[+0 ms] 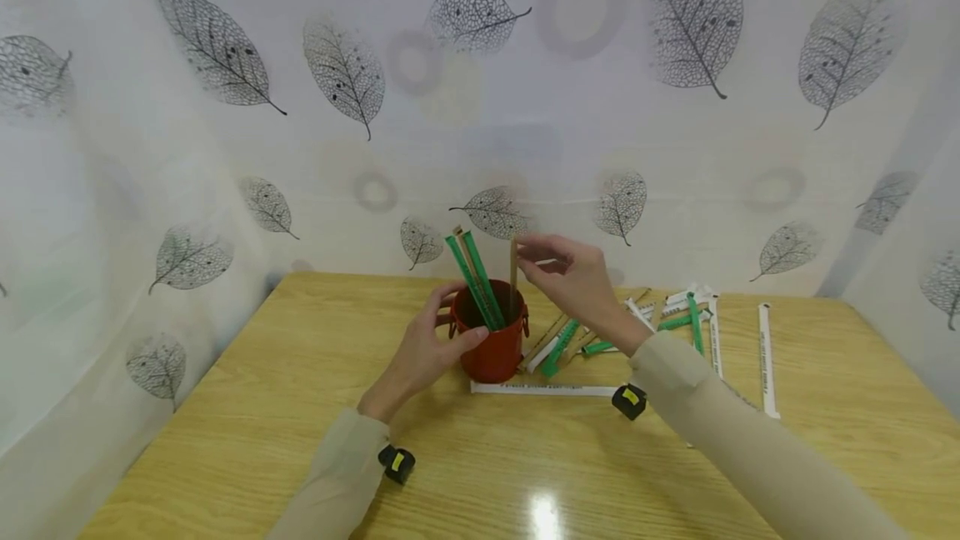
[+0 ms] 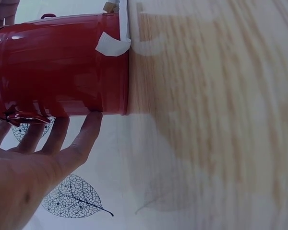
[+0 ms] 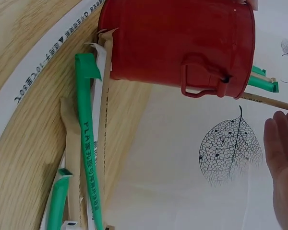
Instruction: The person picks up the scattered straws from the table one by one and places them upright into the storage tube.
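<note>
A small red metal bucket [image 1: 491,357] with side handles stands upright on the wooden table. My left hand [image 1: 423,352] holds its left side, thumb at the front and fingers reaching round behind; in the left wrist view its fingertips touch the red wall. Green wrapped straws [image 1: 477,277] and a brown one lean out of the bucket toward the left. Above the bucket's right rim, my right hand [image 1: 566,273] pinches the top of a brown wrapped straw [image 1: 513,277]. That straw stands nearly upright, its lower end inside the bucket and hidden.
Loose green, white and brown wrapped straws [image 3: 89,143] lie in a pile right of the bucket. One white straw [image 1: 547,390] lies crosswise before it, another white straw [image 1: 766,361] farther right. A leaf-print curtain [image 1: 480,140] hangs behind the table [image 1: 300,373].
</note>
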